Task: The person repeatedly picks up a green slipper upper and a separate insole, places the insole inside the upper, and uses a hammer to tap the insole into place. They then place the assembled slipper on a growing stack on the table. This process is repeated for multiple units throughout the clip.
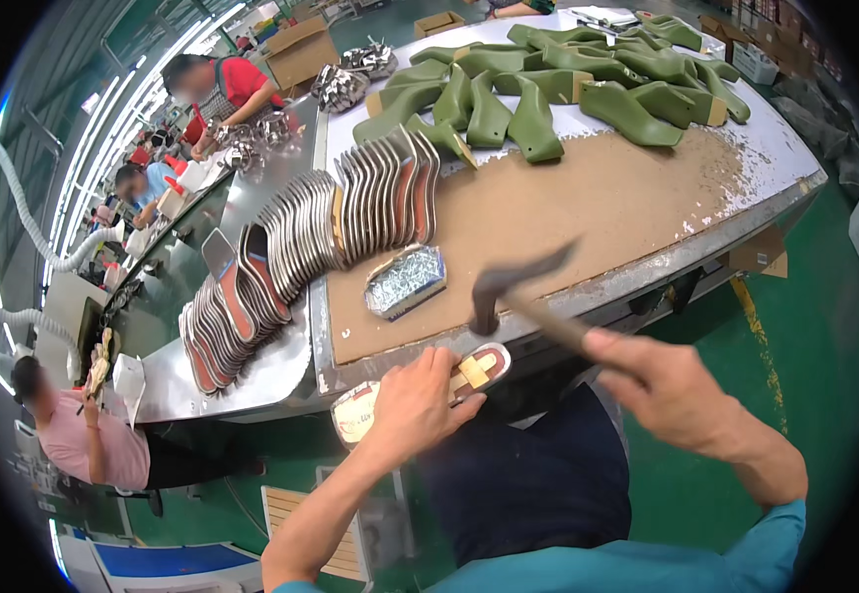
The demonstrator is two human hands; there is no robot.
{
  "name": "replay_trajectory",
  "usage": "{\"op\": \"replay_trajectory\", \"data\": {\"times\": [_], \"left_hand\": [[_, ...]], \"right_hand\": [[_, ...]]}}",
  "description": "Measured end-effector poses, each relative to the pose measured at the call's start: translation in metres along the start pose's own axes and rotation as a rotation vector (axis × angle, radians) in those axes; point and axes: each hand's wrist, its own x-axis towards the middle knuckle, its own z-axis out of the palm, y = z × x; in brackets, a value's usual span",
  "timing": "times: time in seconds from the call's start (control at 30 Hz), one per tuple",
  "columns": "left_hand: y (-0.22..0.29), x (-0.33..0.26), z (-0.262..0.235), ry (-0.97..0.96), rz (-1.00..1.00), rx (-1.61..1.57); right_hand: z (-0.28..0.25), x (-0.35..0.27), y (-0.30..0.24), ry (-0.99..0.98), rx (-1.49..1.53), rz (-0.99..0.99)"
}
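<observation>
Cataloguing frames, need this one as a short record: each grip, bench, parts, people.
Left grip: closed on a sole-shaped piece
Right grip: closed on the handle of a hammer; head blurred, contact unclear
Bench: brown board on top
On board: open box of small silvery bits
Bench left: rows of curved, metal-edged plates
Bench far side: green foot-shaped forms
People: at least three co-workers, left
</observation>
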Motion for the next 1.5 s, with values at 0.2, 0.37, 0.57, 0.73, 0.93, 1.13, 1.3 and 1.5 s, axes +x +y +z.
{"op": "replay_trajectory", "data": {"times": [0.2, 0.37, 0.57, 0.73, 0.93, 1.13, 1.3, 1.5], "left_hand": [[0.001, -0.005, -0.002, 0.018, -0.002, 0.001], [0.003, -0.007, -0.002, 0.032, -0.023, -0.045], [0.007, -0.005, -0.002, 0.036, -0.037, 0.01], [0.008, -0.004, -0.002, 0.013, -0.083, -0.017], [0.011, -0.001, -0.007, -0.028, -0.067, 0.004], [0.004, 0.006, -0.009, -0.067, 0.023, 0.044], [0.007, 0.011, -0.011, -0.097, 0.054, 0.066], [0.014, 0.011, -0.013, -0.135, 0.003, 0.106]], "right_hand": [[0.02, -0.01, 0.0, 0.463, 0.238, -0.252], [0.035, -0.012, 0.002, 0.139, 0.026, -0.045], [0.053, -0.021, 0.017, 0.121, -0.063, -0.043], [0.05, -0.02, 0.016, 0.239, 0.039, -0.048], [0.063, -0.025, 0.033, 0.181, 0.192, -0.025], [0.054, -0.042, 0.043, 0.182, 0.923, 0.519], [0.057, -0.054, 0.054, 0.339, 1.256, 0.628], [0.072, -0.054, 0.054, 0.026, 1.148, 0.579]]}}
